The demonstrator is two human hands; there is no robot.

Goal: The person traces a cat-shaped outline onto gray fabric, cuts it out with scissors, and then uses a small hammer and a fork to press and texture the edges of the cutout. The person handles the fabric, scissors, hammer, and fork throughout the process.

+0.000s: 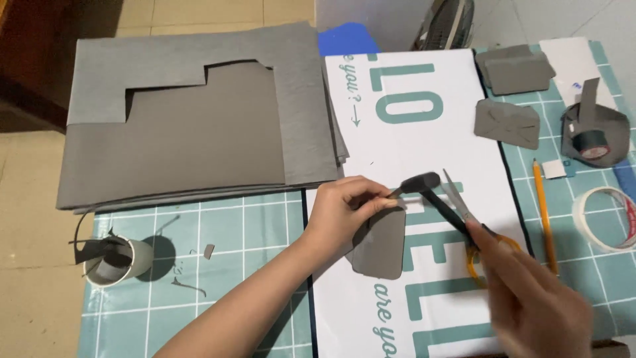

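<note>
My left hand (pixel 344 212) pinches a small thin metal tool (pixel 395 193) upright on the top edge of a grey rounded-corner cut piece (pixel 381 246), and also presses that piece down. The piece lies on a white board with teal letters (pixel 411 132). My right hand (pixel 530 298), blurred, grips the handle of a black mallet (pixel 422 183). The mallet's head hangs just right of the tool's top. Orange-handled scissors (pixel 458 201) lie on the board, partly under my right hand.
A stack of large grey sheets (pixel 199 126) fills the upper left. A white cup of grey scraps (pixel 120 263) stands on the teal cutting mat (pixel 218 265). To the right lie grey cut pieces (pixel 507 122), a pencil (pixel 544 212), a dark tape roll (pixel 589 142) and a white tape roll (pixel 606 219).
</note>
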